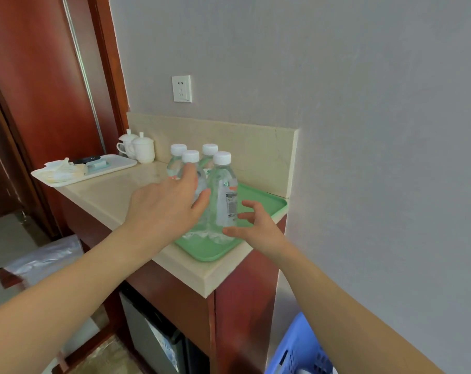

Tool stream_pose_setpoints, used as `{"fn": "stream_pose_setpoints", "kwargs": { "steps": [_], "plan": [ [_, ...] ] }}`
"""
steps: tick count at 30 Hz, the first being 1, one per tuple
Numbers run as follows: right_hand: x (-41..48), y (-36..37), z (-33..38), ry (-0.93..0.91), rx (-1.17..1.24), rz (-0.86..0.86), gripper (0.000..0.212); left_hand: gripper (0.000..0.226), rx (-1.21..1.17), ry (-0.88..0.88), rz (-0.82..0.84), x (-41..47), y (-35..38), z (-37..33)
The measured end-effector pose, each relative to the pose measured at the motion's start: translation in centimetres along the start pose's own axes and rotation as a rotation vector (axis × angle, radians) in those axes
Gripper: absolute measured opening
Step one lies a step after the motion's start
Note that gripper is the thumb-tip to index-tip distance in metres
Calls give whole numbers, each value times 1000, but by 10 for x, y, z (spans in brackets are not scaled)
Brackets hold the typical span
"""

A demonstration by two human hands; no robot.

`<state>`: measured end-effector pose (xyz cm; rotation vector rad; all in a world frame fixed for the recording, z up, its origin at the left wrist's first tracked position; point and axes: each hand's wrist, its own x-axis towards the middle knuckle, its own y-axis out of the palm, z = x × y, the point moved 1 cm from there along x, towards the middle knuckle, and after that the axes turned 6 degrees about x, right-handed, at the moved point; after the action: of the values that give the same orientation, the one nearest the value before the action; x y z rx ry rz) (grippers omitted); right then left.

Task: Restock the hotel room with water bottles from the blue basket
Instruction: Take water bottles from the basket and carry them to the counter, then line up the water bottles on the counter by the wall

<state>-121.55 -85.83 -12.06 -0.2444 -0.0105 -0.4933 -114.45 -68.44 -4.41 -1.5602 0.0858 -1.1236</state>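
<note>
Several clear water bottles (223, 195) with white caps stand upright, close together, on a green tray (266, 203) on the beige counter. My left hand (166, 203) is against the front left bottle, fingers spread around it, thumb between the two front bottles. My right hand (256, 225) hovers open just right of the front right bottle, fingertips near its label, not clearly touching. A corner of the blue basket (299, 349) shows on the floor at the bottom right.
A white tray (112, 164) with packets and a dark remote lies at the counter's left end, two lidded white cups (137, 149) behind it. A wall socket (182, 88) is above. Grey wall closes the right side. A small fridge (153, 336) sits under the counter.
</note>
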Motion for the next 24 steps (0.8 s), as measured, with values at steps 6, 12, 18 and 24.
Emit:
{"fn": "stream_pose_setpoints", "kwargs": {
  "steps": [6, 12, 18, 24],
  "plan": [
    [-60, -59, -35, 15, 93, -296, 48, 23, -301, 330, -96, -44, 8, -114],
    [-154, -132, -155, 296, -48, -516, 29, 18, -451, 510, 481, -117, 116, -251],
    [-263, -153, -309, 733, -215, -424, 25, 10, -640, 554, 1274, -248, 224, -350],
    [-308, -148, -409, 861, -614, -215, 31, 17, -527, 523, 1481, -337, 308, -399]
  ]
}}
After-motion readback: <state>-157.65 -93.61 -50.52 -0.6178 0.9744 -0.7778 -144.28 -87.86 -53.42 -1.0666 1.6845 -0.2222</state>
